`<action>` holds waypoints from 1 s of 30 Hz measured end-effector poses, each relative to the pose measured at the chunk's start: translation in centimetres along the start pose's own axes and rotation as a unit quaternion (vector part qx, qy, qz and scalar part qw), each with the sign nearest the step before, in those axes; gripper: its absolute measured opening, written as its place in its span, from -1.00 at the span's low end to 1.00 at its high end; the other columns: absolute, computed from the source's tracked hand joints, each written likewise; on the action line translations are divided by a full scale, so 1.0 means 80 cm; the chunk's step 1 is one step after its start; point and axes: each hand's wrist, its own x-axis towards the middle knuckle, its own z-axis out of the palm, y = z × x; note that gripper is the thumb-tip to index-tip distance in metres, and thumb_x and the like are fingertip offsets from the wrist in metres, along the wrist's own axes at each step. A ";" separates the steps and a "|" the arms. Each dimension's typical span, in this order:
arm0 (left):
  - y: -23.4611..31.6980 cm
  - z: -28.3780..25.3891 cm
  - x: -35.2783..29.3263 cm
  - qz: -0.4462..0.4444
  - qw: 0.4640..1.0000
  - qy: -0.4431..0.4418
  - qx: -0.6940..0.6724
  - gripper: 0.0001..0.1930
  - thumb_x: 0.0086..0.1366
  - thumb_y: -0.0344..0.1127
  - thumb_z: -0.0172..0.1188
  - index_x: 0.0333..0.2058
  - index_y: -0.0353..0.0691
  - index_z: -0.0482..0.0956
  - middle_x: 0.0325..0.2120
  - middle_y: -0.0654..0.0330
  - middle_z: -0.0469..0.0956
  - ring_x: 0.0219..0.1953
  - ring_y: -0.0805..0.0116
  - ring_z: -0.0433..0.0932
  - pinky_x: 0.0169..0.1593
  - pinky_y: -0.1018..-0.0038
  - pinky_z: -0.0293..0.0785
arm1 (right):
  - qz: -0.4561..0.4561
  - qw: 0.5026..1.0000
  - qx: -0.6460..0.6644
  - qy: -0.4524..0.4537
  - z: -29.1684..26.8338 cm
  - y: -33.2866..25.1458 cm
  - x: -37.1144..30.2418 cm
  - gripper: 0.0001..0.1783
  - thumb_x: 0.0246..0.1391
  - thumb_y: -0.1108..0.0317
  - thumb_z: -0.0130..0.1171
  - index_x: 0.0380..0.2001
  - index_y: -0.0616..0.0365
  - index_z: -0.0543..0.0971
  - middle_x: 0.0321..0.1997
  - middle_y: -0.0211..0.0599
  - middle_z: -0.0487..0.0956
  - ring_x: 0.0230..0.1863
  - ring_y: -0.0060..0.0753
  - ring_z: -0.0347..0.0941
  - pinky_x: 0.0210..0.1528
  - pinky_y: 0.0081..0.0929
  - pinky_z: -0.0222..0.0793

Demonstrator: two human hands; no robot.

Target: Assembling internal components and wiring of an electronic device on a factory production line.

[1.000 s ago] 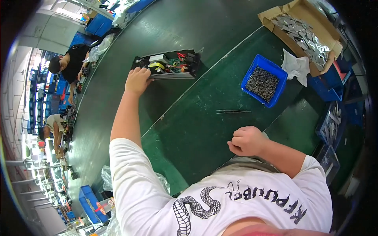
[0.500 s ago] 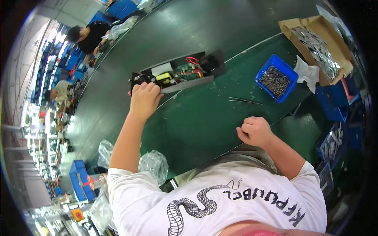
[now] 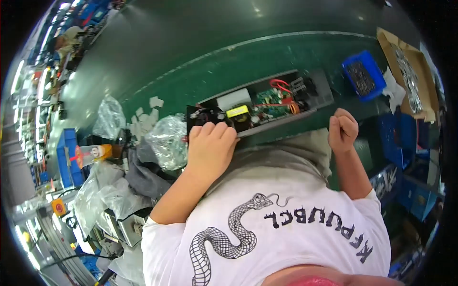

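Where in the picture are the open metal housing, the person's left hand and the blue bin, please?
Open metal housing [image 3: 281, 123]: head view, on its near side wall.
Left hand [image 3: 211, 147]: head view, on the back of the hand.
Blue bin [image 3: 378, 78]: head view, on its right wall.

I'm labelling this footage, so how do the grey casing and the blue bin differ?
The grey casing is long and narrow; the blue bin is shorter and more compact. The grey casing holds a green circuit board, while the blue bin holds many small loose pieces. The left hand grips the grey casing; the blue bin stands untouched. Both are open, with contents showing.
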 end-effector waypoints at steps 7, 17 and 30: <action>-0.001 0.012 -0.026 -0.037 0.997 -0.024 0.057 -0.79 0.09 -0.27 0.39 -0.39 -0.11 0.50 -0.37 0.21 0.51 -0.26 0.10 0.48 -0.18 0.19 0.28 | -0.132 0.986 0.020 -0.095 0.006 -0.039 -0.005 -0.64 -0.15 0.57 0.28 -0.71 0.06 0.27 -0.60 -0.37 0.30 -0.70 -0.30 0.15 -0.67 -0.34 0.04; 0.018 0.025 -0.012 -0.008 0.993 -0.023 0.119 -0.77 0.12 -0.21 0.39 -0.41 -0.09 0.48 -0.41 0.25 0.51 -0.29 0.15 0.50 -0.19 0.22 0.27 | -0.065 0.989 -0.024 -0.129 0.014 -0.053 -0.066 -0.55 -0.02 0.32 0.35 -0.73 0.01 0.25 -0.62 -0.42 0.28 -0.63 -0.25 0.32 -0.64 -0.28 0.20; 0.057 -0.052 0.006 0.019 0.998 -0.045 0.038 -0.71 0.21 -0.13 0.41 -0.32 -0.27 0.70 -0.38 -0.07 0.65 -0.33 -0.09 0.61 -0.20 0.11 0.56 | 0.455 0.874 -0.172 -0.002 -0.081 0.013 -0.290 -0.72 0.08 0.12 0.18 -0.49 0.10 0.64 -0.40 -0.10 0.64 -0.34 0.11 0.56 -0.27 -0.02 0.49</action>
